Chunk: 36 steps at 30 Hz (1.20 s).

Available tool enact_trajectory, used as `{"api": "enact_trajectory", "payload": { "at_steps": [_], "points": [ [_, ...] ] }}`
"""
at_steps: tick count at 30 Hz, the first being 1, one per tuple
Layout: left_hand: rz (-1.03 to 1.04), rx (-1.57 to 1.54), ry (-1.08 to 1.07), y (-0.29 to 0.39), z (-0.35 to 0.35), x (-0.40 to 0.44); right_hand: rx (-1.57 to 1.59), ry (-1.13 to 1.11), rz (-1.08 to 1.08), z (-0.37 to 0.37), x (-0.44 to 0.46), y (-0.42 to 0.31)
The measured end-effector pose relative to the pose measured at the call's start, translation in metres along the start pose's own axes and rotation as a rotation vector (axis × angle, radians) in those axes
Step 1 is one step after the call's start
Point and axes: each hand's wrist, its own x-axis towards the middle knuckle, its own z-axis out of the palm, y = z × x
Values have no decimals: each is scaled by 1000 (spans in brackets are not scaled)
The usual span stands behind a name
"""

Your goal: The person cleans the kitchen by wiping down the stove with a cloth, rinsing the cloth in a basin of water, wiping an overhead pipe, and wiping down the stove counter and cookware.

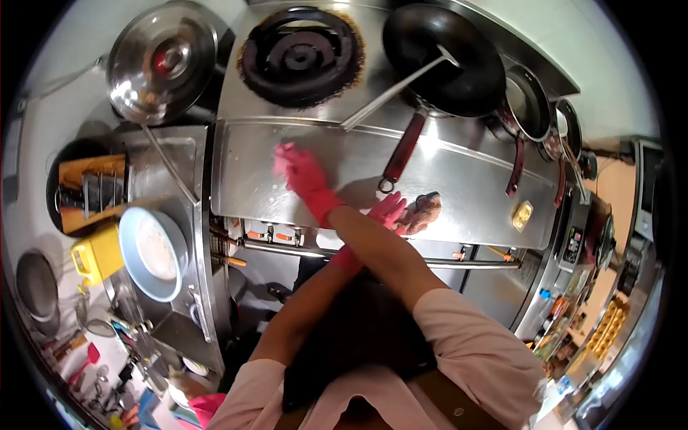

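My forearms cross over the steel counter (pixel 251 179), both hands in pink rubber gloves. On the left part of the counter, my right hand (pixel 309 180) is closed on a light pink cloth (pixel 285 153) pressed to the metal. Reaching under the right arm, my left hand (pixel 388 209) lies at the counter's front edge with its fingers stretched out. A crumpled brown cloth (pixel 423 213) touches or lies just beside those fingers; the exact contact is hard to see. Above my hands, a dark wok (pixel 448 79) rests with its red handle (pixel 407 147) pointing toward me.
A steel ladle (pixel 398 87) leans across the wok. A blackened burner (pixel 301 56) is at the back left. Smaller pans (pixel 527 104) stand at right, near a small yellow-filled tray (pixel 522 215). At left are a metal lid (pixel 163 63), light blue basin (pixel 153 254) and yellow jug (pixel 97 252).
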Motion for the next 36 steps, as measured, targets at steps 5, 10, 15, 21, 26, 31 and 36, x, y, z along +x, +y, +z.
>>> {"api": "enact_trajectory", "payload": {
  "at_steps": [5, 10, 15, 21, 26, 31, 36],
  "points": [
    [-152, -17, -3, -14, -87, -89, -219, 307, -131, -90, -45, 12],
    [-629, -40, 451, -39, -171, -195, -563, 237, 34, -103, -134, 92],
    [-592, 281, 734, -69, -222, -252, -429, 164, -107, 75, -115, 45],
    [-720, 17, 553, -92, -240, -251, -166, 100, 11, 118, -38, -48],
    [-749, -186, 714, -106, -223, -243, -67, 303, -91, -52, -35, 21],
    [-764, -395, 696, -105, -216, -252, -749, 608, 125, -101, -7, 41],
    [-882, -369, 652, -101, -194, -285, -795, 624, -320, 36, 56, 12]
  ]
}}
